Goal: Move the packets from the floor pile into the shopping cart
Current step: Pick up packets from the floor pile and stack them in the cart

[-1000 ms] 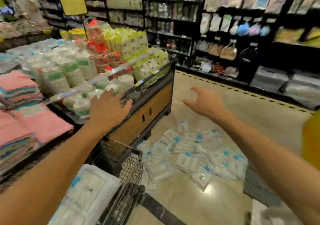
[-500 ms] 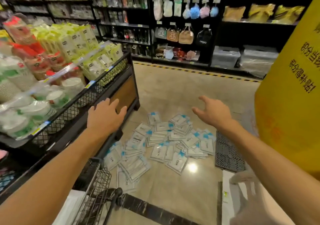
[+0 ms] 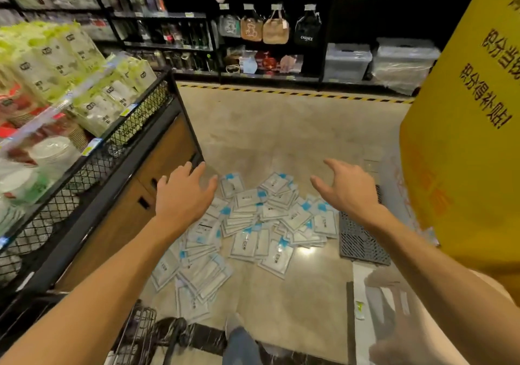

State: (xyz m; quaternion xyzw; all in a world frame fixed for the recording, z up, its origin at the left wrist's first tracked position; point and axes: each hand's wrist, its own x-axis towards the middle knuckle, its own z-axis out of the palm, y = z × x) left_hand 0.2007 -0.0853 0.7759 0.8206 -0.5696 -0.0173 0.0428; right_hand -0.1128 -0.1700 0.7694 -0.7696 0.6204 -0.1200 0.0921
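I see the packets (image 3: 253, 232) heaped on the floor (image 3: 281, 139) beside the display stand (image 3: 157, 184), below and between my fingertips, untouched. Since half a second ago both arms have reached lower toward them. My left hand (image 3: 183, 195) and right hand (image 3: 347, 187) hover palm-down, fingers spread, holding nothing. The shopping cart (image 3: 138, 333) edge sits bottom left.

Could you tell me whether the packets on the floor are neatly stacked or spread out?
Spread out: the packets lie flat, overlapping in a loose heap across the floor.
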